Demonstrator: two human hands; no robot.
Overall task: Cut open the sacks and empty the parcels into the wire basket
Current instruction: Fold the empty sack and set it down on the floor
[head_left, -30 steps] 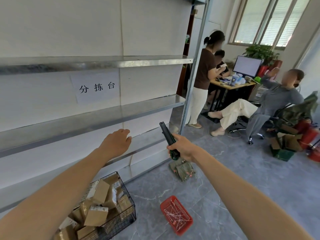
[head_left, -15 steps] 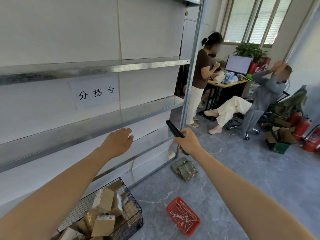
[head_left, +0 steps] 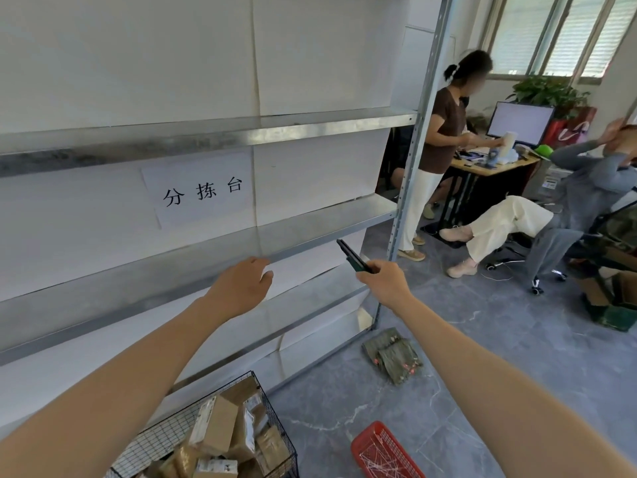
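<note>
I am gripping the cutter (head_left: 353, 256) in my right hand (head_left: 382, 282), tip angling up-left toward the shelf (head_left: 310, 229), left hand (head_left: 241, 288) hanging loose and empty, sacks (head_left: 391, 355) lying on the floor beneath my right arm, basket (head_left: 155, 443) under my left

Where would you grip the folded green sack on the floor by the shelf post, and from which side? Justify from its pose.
Probably the near edge of the folded green sack, pinched from above on the wearer's side with the free left hand; the right hand holds the cutter. The sack lies flat on the floor, so only an edge gives fingers a lip.
</note>
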